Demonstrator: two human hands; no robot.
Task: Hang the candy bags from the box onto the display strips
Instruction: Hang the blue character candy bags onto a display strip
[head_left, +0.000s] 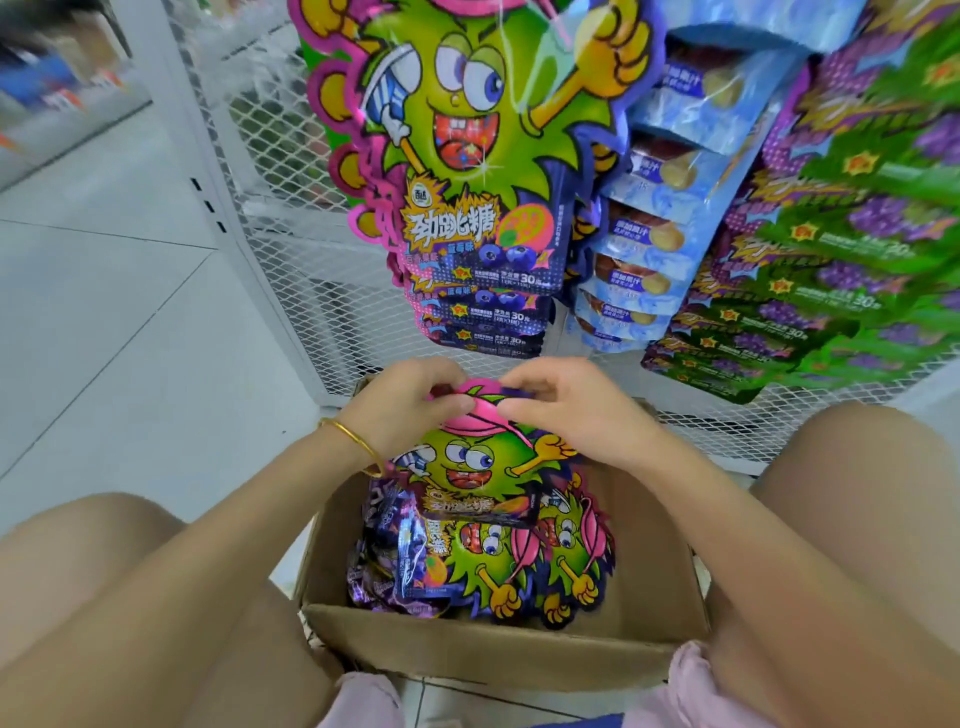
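A candy bag (480, 462) shaped like a green cartoon monster with a pink cap hangs over the open cardboard box (498, 642). My left hand (402, 402) and my right hand (566, 402) both pinch its pink top edge. More of the same bags (498, 561) lie piled in the box. Above, a column of matching bags (483, 171) hangs on a display strip against the white mesh rack (291, 249).
Blue candy bags (670, 218) hang to the right of the monster column, and green and purple grape bags (831, 270) hang further right. The box sits on the tiled floor (119, 332) between my bare knees. Open floor lies to the left.
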